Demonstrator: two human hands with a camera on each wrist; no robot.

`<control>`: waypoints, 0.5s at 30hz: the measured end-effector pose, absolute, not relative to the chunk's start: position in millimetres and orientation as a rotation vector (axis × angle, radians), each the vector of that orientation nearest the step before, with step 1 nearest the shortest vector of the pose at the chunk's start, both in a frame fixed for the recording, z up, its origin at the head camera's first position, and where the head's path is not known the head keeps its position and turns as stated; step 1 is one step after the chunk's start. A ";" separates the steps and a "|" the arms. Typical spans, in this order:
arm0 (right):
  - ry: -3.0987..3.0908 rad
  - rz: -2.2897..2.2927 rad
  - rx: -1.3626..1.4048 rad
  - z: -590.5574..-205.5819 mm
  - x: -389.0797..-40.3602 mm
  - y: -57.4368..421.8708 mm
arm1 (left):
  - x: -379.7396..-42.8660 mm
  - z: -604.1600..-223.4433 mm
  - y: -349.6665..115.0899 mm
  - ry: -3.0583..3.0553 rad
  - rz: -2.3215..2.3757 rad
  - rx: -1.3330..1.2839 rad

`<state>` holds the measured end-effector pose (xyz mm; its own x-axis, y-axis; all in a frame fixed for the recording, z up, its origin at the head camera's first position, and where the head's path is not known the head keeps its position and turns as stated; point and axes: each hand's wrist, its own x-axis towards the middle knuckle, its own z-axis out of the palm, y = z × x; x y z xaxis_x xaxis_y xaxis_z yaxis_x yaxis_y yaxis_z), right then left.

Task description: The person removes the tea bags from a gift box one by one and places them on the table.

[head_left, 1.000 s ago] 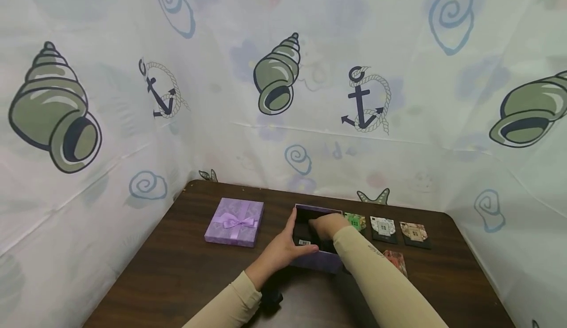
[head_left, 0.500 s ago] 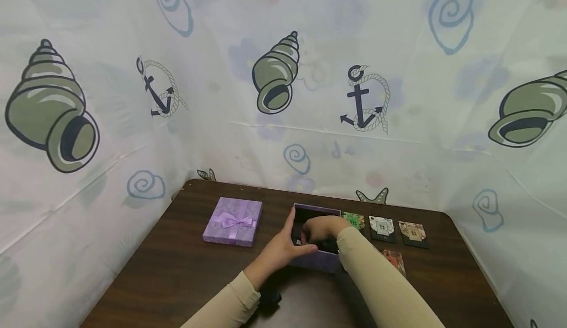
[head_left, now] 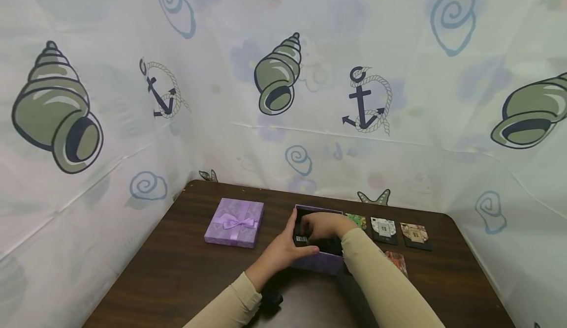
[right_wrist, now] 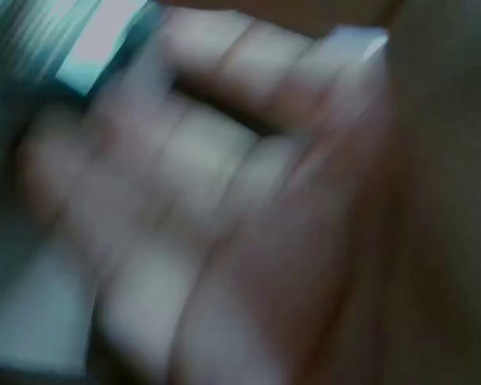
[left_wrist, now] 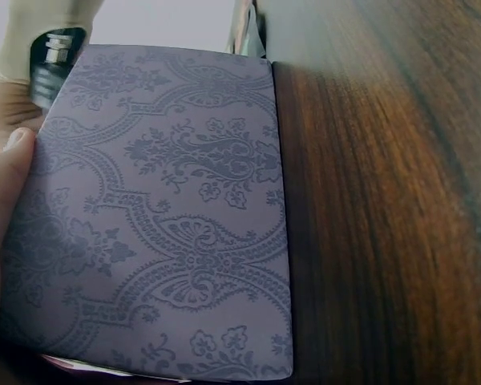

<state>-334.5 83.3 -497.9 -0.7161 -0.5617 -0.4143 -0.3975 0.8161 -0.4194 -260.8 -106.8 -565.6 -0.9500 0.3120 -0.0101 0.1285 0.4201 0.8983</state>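
A lidless purple box (head_left: pixel 319 263) stands near the middle of the table, its embossed wall (left_wrist: pixel 168 216) filling much of the left wrist view. My left hand (head_left: pixel 281 253) holds the box at its left front corner, thumb (left_wrist: pixel 6 180) on the front rim and fingers along the left side. My right hand (head_left: pixel 329 224) reaches inside, fingers bent, close to a black item with a white barcode label (head_left: pixel 301 239). The right wrist view is blurred; I cannot tell whether those fingers (right_wrist: pixel 208 160) pinch the item.
A purple lid (head_left: pixel 235 220) with a ribbon bow lies left of the box. To the right are a green card (head_left: pixel 357 221), a white one (head_left: pixel 383 228) and a tan one (head_left: pixel 414 233), with a red card (head_left: pixel 396 261) nearer. Patterned curtains (head_left: pixel 328 165) surround the table.
My right hand has shifted left inside the box; its fingers covered most of the barcode label half a second ago, and the label shows again now. My left hand keeps its place.
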 end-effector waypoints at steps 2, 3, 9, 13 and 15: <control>2.428 -0.439 -0.679 -491.6 -335.1 87.7 | -260.6 -564.8 -106.1 2.489 1.554 0.393; 2.399 -0.466 -0.649 -488.3 -334.7 89.2 | -260.5 -564.4 -106.0 2.485 1.557 0.397; 2.198 -0.733 -0.534 -480.7 -328.8 92.7 | -259.4 -563.3 -105.6 2.492 1.553 0.387; 2.113 -0.780 -0.563 -485.3 -326.9 92.6 | -258.8 -564.1 -105.3 2.502 1.551 0.377; 2.103 -0.757 -0.560 -488.4 -326.6 92.4 | -258.3 -565.2 -105.1 2.505 1.550 0.383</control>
